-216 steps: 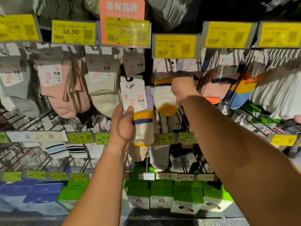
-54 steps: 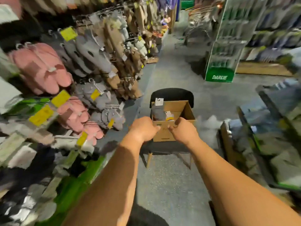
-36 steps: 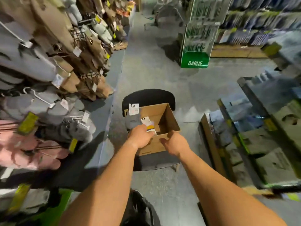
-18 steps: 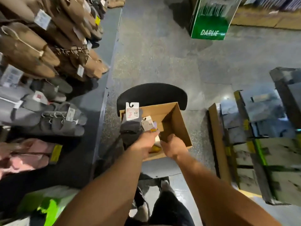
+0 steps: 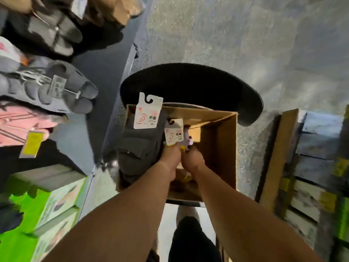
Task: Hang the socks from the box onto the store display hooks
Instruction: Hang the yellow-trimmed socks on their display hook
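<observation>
Just below the centre of the frame, both hands reach into the open cardboard box (image 5: 222,148), which sits on a dark round-backed chair (image 5: 190,86), presumably so the stock is within easy reach beside the display. The left hand (image 5: 171,155) grips a pair of socks with a white header card (image 5: 174,134); the card stands upright above the knuckles, its hook cut-out uppermost, which looks like a sensible hold for slipping it straight onto a peg. A scrap of yellow and pale purple fabric shows just under the card. The right hand (image 5: 193,157) is pressed close against the left, fingers curled down into the box; whether it holds that same pair or another one I cannot tell, as the fingertips are hidden.

A bundle of grey socks (image 5: 139,146) with a larger white card (image 5: 148,114) leans against the box's left wall, its card poking above the rim, waiting its turn. Along the left edge of the frame hang blurred grey and pink slippers (image 5: 47,87) on the rack, with green boxes (image 5: 34,214) at the lower left. The pick-up seems under way; hanging is not yet begun
</observation>
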The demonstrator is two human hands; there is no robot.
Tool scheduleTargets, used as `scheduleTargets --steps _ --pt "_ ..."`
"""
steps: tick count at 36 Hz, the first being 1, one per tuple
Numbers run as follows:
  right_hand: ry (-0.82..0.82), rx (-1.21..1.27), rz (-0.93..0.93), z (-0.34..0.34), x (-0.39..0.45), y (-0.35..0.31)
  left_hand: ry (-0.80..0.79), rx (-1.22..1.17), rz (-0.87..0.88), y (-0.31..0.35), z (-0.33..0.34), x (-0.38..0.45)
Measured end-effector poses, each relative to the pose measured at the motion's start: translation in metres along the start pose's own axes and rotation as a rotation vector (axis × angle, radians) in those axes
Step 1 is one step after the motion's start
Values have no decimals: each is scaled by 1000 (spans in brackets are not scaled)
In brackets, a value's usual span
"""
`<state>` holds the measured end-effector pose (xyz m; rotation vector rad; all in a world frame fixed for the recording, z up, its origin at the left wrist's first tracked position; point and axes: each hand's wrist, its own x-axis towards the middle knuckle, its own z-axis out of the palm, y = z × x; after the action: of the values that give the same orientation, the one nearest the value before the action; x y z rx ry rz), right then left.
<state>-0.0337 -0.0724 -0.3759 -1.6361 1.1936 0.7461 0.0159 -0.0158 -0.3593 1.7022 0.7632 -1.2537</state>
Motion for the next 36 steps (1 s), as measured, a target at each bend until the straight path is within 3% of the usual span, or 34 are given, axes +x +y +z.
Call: scheduleTargets --steps 5,15,21,33,36 --pt "-70 220 50 13 27 11 164 -12 7 -1 12 25" --pt "-230 601 95 4 36 17 197 -50 -22 0 16 27" --pt "-230 740 65 -6 24 25 155 -93 -35 2 13 13" --pt "-248 720 -17 -53 -26 24 -70 -86 -65 14 1 -41" --pt "-212 763 -33 -62 -48 9 -54 -54 -17 15 7 -60"
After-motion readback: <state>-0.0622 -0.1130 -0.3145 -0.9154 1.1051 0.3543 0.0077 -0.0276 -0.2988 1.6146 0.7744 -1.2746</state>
